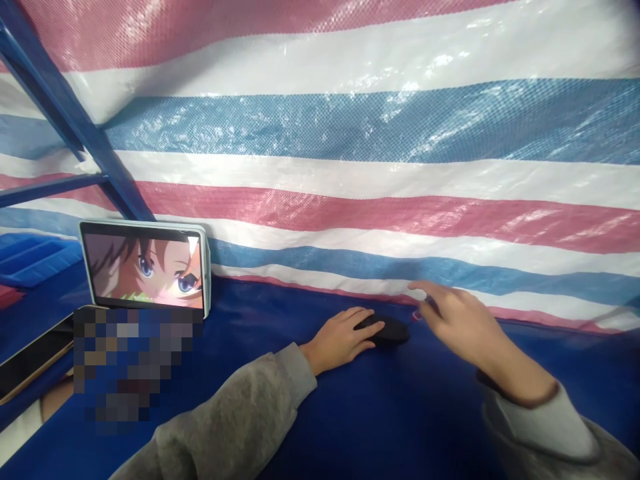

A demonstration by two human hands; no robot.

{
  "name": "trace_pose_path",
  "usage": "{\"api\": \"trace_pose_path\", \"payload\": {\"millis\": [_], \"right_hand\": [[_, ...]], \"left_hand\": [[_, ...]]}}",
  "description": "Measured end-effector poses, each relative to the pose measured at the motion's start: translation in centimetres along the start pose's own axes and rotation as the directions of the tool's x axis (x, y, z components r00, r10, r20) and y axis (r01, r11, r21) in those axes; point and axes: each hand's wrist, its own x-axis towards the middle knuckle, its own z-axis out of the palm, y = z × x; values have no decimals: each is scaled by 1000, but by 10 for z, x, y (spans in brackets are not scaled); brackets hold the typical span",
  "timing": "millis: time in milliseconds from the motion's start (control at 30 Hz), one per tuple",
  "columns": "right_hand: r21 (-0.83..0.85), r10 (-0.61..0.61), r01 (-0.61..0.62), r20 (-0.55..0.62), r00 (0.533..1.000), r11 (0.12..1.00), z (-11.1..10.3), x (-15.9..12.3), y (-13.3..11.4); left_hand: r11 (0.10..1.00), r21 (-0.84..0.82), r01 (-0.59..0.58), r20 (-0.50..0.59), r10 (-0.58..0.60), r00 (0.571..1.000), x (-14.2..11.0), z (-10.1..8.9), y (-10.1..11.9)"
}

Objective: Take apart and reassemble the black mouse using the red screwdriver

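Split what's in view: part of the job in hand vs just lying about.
In the job, judging by the hands:
- black mouse, under the left hand
- possibly the small pink item by the right hand; too small to identify

Likely just lying about, away from both hands:
- propped screen showing a cartoon
- dark phone, far left
- blue tray behind it

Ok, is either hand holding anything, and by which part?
Left hand: fingers on the left end of the dark oval object, grip unclear; right hand: beside a small pink item, no clear hold.
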Motion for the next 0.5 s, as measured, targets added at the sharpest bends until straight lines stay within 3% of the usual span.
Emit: {"api": "trace_pose_path", "payload": {"millis": [300, 500], "right_hand": [[-2, 32, -32, 1, 999, 999, 4, 1, 0], [35, -17, 17, 23, 1000, 999, 4, 2, 0]], "left_hand": [[1000, 8, -24, -13, 24, 1000, 0, 0, 0], [999, -3, -35, -8, 35, 999, 0, 0, 0]]}}
